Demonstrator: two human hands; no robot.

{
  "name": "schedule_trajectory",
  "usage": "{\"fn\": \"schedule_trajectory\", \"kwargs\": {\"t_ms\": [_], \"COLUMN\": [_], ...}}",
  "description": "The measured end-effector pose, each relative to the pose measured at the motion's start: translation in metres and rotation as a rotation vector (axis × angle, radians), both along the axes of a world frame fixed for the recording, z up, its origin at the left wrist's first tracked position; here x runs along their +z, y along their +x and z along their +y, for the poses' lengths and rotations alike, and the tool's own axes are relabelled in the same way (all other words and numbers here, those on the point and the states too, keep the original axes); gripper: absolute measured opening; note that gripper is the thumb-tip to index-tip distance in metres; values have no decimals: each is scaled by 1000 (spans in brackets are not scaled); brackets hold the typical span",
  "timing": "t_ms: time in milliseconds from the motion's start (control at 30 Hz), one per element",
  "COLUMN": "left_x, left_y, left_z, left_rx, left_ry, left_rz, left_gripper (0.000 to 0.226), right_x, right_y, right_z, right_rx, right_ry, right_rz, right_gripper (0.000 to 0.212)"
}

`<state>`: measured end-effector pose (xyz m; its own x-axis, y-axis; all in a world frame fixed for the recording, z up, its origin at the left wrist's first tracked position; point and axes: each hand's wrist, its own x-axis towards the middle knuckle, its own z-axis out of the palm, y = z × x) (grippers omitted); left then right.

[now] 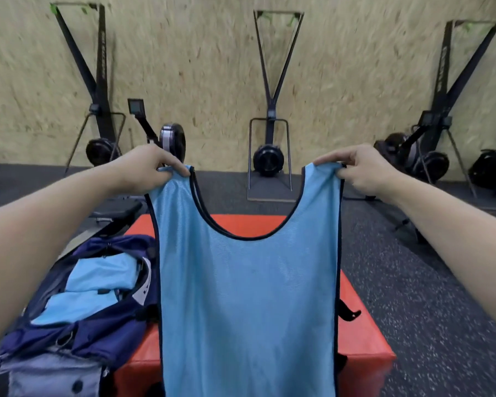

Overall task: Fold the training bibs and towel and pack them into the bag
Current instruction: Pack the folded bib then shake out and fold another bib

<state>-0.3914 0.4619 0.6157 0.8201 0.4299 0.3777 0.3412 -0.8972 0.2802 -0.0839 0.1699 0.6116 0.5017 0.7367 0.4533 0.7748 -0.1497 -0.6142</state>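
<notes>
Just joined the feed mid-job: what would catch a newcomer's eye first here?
A light blue training bib hangs unfolded at centre, pinched at one shoulder strap by the left hand and at the other by the right hand. Behind it is an orange box. At lower left, a navy bag lies open with folded blue bibs inside.

Only my two arms and hands show from the head camera. Left hand (146, 167) and right hand (364, 167) are both bare: no gloves, rings or tape that I can make out. Both forearms are bare along the whole visible length, from the wrists back to the frame edges, so no sleeve cuff shows on either side. No watch, strap or band at either wrist. Fingernails look short and plain where visible. The picture is slightly soft, so finer marks cannot be told.
</notes>
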Motion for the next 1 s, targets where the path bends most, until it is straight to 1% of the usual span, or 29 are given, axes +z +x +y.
{"fn": "schedule_trajectory", "kwargs": {"t_ms": [133, 333, 433, 533, 600, 667, 733, 767, 833, 867, 900, 933, 1000], "left_x": [-49, -151, -196, -201, -194, -198, -229, -253, -307, -331, -353, -372, -399], "left_y": [53, 138, 182, 231, 260, 279, 284, 280, 267, 260, 255, 252, 256], "left_z": [48, 132, 176, 220, 242, 250, 250, 247, 236, 230, 228, 229, 243], "left_rx": [4, 51, 60, 77, 101, 138, 150, 148, 149, 142, 137, 132, 144], "left_ry": [5, 47, 47, 87, 120, 201, 199, 143, -19, -88, -133, -140, -98], "left_rz": [68, 176, 244, 294, 298, 347, 411, 440, 474, 481, 492, 497, 454], "left_gripper": [44, 42, 46, 50, 50, 43, 41, 41, 44, 50, 56, 57, 61], "right_x": [-49, -149, -192, -202, -202, -216, -252, -277, -331, -357, -379, -396, -410], "right_y": [39, 113, 159, 211, 241, 257, 262, 258, 240, 230, 224, 224, 235], "right_z": [55, 149, 200, 250, 278, 294, 290, 282, 262, 253, 247, 244, 249], "right_rx": [-68, -167, -198, -212, -218, -218, -209, -196, -149, -128, -122, -152, -237], "right_ry": [-36, -198, -269, -293, -280, -329, -369, -382, -413, -462, -542, -605, -616], "right_rz": [-3, -113, -172, -233, -223, -238, -214, -166, -72, -70, -110, -174, -228], "right_gripper": [59, 62, 64, 65, 63, 57, 50, 42, 17, 16, 19, 29, 52]}}
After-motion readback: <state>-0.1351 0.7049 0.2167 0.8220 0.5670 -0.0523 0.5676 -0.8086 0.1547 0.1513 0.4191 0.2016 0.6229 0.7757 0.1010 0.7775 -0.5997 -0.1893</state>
